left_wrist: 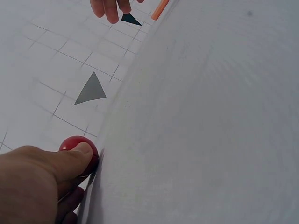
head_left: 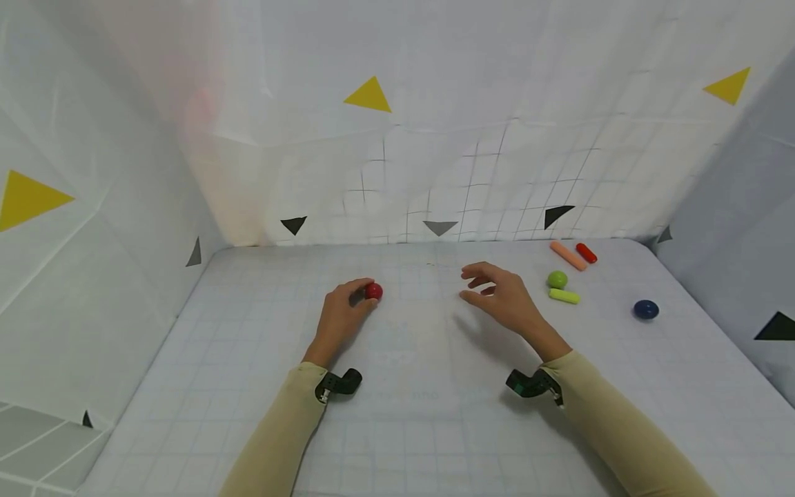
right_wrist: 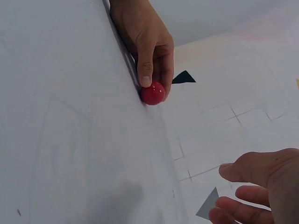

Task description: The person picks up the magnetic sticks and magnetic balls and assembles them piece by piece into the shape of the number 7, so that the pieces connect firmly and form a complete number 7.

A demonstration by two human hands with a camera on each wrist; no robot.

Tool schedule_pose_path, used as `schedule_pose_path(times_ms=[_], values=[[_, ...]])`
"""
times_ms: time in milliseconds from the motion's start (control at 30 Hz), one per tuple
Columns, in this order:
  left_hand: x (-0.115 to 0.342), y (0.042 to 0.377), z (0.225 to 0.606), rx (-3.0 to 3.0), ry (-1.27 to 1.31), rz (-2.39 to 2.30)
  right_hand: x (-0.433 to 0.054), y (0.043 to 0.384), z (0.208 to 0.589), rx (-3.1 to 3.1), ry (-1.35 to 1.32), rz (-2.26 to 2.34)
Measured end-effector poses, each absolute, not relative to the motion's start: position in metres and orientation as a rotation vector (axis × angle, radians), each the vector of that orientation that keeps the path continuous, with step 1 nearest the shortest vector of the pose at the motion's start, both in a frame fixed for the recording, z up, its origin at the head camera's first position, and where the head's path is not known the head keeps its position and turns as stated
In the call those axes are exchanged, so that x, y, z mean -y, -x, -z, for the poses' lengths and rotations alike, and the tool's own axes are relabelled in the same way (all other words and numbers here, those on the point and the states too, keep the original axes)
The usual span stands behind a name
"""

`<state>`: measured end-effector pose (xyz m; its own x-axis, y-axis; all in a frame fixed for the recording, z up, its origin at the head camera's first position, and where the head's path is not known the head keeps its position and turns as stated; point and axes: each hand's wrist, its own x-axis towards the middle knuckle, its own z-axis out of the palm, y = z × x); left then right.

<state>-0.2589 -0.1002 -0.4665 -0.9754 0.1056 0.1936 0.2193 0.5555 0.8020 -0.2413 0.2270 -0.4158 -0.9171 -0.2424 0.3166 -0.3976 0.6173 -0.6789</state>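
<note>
My left hand (head_left: 345, 312) pinches a shiny red ball (head_left: 374, 291) between thumb and fingers, low over the white table. In the left wrist view, the thumb lies across the near face of the red ball (left_wrist: 77, 142). The right wrist view shows the same red ball (right_wrist: 153, 94) at the left hand's (right_wrist: 145, 39) fingertips. My right hand (head_left: 502, 298) hovers to the right of it over the table, its fingers spread from the thumb and nothing between them. Both wrists carry a small dark camera.
Right of my right hand lie a green ball (head_left: 557, 279), a yellow-green stick (head_left: 564, 296), an orange stick (head_left: 568, 255) and a short red piece (head_left: 586, 253). Farther right sits a dark blue oval object (head_left: 646, 309). White sheets with triangle markers (head_left: 368, 95) wall the table (head_left: 397, 428).
</note>
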Motion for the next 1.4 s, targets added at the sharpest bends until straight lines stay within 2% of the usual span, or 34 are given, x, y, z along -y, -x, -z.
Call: schedule_pose_path(times_ms=[1400], values=[[0.102,0.260,0.471,2.646,0.295,1.431,-0.304,0.235,0.412,2.670,-0.287,-0.964]])
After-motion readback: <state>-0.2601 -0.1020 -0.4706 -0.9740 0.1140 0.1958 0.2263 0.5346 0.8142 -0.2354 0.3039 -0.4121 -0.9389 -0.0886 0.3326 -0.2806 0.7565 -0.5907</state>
